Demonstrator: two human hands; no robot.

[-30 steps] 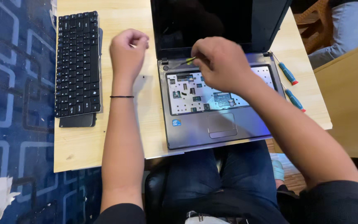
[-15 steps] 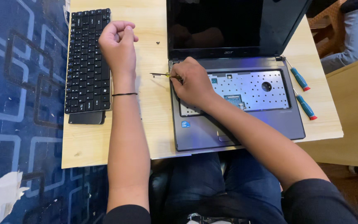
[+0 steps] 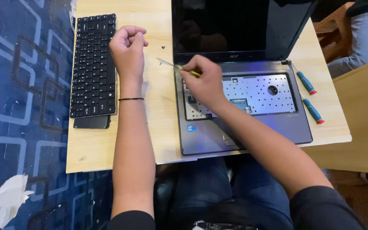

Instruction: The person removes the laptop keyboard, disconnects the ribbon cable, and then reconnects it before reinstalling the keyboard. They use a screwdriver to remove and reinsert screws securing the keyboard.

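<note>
Yellow-handled screwdriver [image 3: 179,67] is gripped in right hand [image 3: 205,81] over opened laptop [image 3: 243,106]; left hand [image 3: 127,51] rests fisted beside detached keyboard [image 3: 93,66].

Pale wooden surface [image 3: 107,149] sits over blue patterned carpet [image 3: 18,106]. Open grey laptop with keyboard taken out [image 3: 243,106] on surface, near right side, screen at back. Loose black keyboard [image 3: 93,66] lies on surface at left edge. Left hand [image 3: 127,51] between keyboard and laptop, just beside keyboard. Right hand [image 3: 203,81] over laptop's back left corner, holding thin yellow-handled screwdriver [image 3: 179,68], tip pointing left over surface. Tiny dark screws [image 3: 163,47] behind tip. Two blue-handled screwdrivers [image 3: 309,96] right of laptop, one before other.
</note>
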